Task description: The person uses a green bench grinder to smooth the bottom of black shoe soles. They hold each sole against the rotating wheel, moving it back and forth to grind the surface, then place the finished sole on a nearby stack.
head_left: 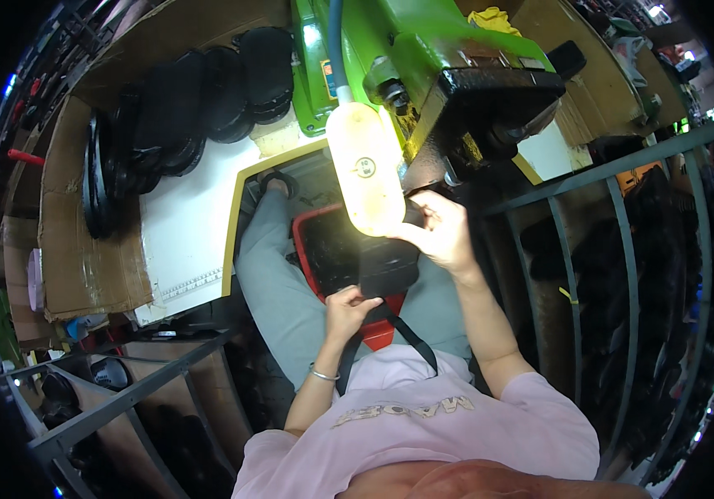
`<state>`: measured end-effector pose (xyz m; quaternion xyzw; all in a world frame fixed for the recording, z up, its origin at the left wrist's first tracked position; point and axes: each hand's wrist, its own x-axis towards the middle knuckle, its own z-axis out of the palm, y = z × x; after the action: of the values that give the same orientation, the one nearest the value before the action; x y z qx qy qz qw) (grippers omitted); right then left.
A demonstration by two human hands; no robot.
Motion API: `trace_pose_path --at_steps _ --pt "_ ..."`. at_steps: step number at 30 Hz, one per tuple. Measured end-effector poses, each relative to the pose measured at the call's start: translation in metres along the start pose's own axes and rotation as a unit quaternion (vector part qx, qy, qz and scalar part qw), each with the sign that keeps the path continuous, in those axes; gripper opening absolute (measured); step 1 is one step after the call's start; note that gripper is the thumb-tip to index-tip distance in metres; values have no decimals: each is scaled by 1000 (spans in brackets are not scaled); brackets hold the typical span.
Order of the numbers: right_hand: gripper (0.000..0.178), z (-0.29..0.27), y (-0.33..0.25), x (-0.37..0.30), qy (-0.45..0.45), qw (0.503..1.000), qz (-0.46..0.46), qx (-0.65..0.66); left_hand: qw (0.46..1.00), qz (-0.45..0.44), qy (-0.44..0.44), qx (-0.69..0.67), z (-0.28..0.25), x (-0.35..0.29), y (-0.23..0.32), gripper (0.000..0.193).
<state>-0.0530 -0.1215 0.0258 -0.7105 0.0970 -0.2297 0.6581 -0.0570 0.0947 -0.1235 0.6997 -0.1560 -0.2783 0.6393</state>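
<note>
Between pinching left fingers (365,305) and right fingers (436,204), black piece (390,271), lengthwise toward green machine (436,37).

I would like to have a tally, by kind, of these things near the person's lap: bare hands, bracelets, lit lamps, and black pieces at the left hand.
Bare hands: 2, left hand and right hand
Bracelet: 1
Lit lamp: 1
Black piece at the left hand: 1 visible
Total: 5

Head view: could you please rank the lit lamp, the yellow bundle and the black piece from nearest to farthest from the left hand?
1. Black piece: touching the left hand.
2. Lit lamp: ahead, mid-picture.
3. Yellow bundle: farthest ahead, toward the right.
</note>
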Motion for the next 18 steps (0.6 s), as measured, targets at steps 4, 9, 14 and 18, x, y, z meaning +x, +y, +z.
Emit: trace_pose_path --at_steps 4,9,14,18 --pt "22 -24 -18 -6 -33 999 14 -35 990 93 -52 94 -4 30 35 18" --pt "26 -29 -6 -18 10 998 66 18 978 190 -58 58 4 60 130 25" --pt "28 -29 -1 -15 85 989 62 109 952 272 -42 134 7 87 154 14" --pt "29 -29 -8 -15 34 989 116 80 973 219 28 -63 24 74 112 15"
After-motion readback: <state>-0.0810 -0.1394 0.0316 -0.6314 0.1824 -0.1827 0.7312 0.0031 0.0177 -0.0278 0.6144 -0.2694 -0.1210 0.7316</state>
